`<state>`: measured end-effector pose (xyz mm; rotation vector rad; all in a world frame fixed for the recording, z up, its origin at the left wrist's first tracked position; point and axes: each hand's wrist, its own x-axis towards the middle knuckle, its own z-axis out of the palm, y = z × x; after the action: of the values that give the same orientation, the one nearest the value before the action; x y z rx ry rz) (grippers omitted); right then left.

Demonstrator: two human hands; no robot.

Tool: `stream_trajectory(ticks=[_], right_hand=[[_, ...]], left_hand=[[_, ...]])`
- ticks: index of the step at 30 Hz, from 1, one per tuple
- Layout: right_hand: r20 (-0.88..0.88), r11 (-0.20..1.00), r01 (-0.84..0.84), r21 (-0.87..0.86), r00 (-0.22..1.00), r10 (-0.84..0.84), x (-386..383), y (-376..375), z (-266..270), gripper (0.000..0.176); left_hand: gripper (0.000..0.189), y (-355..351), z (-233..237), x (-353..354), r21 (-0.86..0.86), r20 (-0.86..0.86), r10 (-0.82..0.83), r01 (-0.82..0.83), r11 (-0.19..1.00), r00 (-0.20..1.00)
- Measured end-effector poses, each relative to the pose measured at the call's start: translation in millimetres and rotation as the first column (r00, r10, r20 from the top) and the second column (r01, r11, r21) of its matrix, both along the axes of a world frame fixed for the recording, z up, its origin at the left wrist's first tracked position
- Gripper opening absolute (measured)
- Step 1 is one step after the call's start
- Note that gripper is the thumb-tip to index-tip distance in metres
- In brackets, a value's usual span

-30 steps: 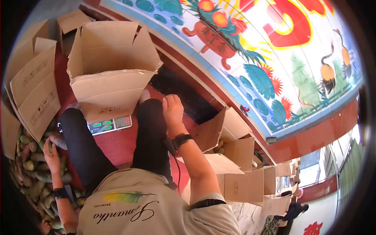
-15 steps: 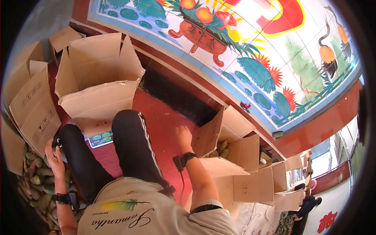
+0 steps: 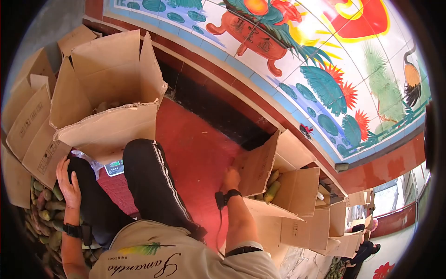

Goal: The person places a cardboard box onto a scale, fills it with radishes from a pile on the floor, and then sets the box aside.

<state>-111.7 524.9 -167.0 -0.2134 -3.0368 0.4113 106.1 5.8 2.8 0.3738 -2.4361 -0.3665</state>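
Observation:
My left hand (image 3: 68,183) is beside my left knee, fingers apart and nothing in them, near the printed side of a cardboard box (image 3: 30,125). Below it lies a pile of long green and reddish-brown produce (image 3: 44,215). My right hand (image 3: 231,180) has curled fingers and is at the left side of an open cardboard box (image 3: 255,165) with yellow-green produce (image 3: 272,190) in it. What it grips, if anything, is hidden. In front of my knees stands a large open cardboard box (image 3: 111,130), with some brownish produce low inside. A digital scale (image 3: 114,168) shows partly beneath it.
More open cardboard boxes (image 3: 302,230) line the right side. A low ledge and painted tile wall (image 3: 260,42) run behind. A person in dark clothes (image 3: 364,251) is at the far right. The floor (image 3: 190,139) is red. Straps with small black devices circle both wrists.
My right hand has moved down and right to the box's side, and its fingers have curled. My left hand has shifted slightly toward my knee. The view has turned a little.

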Motion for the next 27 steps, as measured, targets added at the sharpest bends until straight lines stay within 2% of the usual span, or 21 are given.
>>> stream_trajectory(ticks=[2, 6, 9, 11, 12, 14, 15, 17, 18, 20, 21, 23, 27], right_hand=[[0.073, 0.998, 0.057, 0.032, 0.996, -0.059, -3, 2, -2, 0.026], [0.107, 0.991, 0.109, 0.081, 0.987, -0.118, -11, 5, -12, 0.026], [0.107, 0.987, 0.088, 0.131, 0.989, -0.103, -19, 20, -35, 0.025], [0.269, 0.960, 0.070, 0.270, 0.952, -0.145, -20, 19, -35, 0.027], [0.277, 0.960, 0.066, 0.271, 0.950, -0.143, -18, 21, -32, 0.027], [0.357, 0.915, -0.082, 0.395, 0.931, -0.070, -7, 5, 12, 0.022], [0.364, 0.915, -0.086, 0.395, 0.929, -0.070, -8, 8, 2, 0.022], [0.232, 0.939, 0.146, 0.312, 0.946, -0.225, -10, 21, -29, 0.022], [0.237, 0.938, 0.146, 0.315, 0.945, -0.227, -8, 29, -40, 0.022], [0.183, 0.935, -0.009, 0.354, 0.981, -0.060, 0, 46, -60, 0.021], [0.185, 0.935, -0.009, 0.356, 0.981, -0.061, 2, 54, -72, 0.021], [0.094, 0.836, -0.145, 0.529, 0.989, 0.112, 6, 70, -88, 0.019], [0.056, 0.891, -0.212, 0.401, 0.977, 0.208, 21, 74, -67, 0.017]], left_hand=[[0.031, 0, -3, -2, -0.021, 0.016, 0.006, -0.006, 1.000, 1.000], [0.032, -5, -5, 3, -0.066, 0.032, 0.045, -0.043, 0.997, 0.998], [0.033, -7, -8, 3, -0.074, 0.036, 0.058, -0.055, 0.996, 0.998], [0.034, -9, -9, 3, -0.077, 0.057, 0.073, -0.069, 0.995, 0.996], [0.034, -9, -10, 3, -0.077, 0.066, 0.075, -0.070, 0.995, 0.995], [0.034, -10, -12, 4, -0.094, 0.081, 0.082, -0.074, 0.993, 0.993], [0.034, -11, -13, 4, -0.103, 0.086, 0.084, -0.075, 0.992, 0.993], [0.034, -10, -12, 1, -0.104, 0.099, 0.086, -0.075, 0.992, 0.991], [0.034, -9, -11, 0, -0.105, 0.110, 0.087, -0.075, 0.992, 0.990], [0.034, -8, -10, -2, -0.105, 0.118, 0.077, -0.064, 0.992, 0.990], [0.034, -8, -10, -3, -0.108, 0.118, 0.070, -0.057, 0.993, 0.991], [0.034, -9, -12, -5, -0.106, 0.120, 0.071, -0.058, 0.993, 0.990], [0.034, -8, -13, -8, -0.111, 0.124, 0.076, -0.062, 0.992, 0.989]])
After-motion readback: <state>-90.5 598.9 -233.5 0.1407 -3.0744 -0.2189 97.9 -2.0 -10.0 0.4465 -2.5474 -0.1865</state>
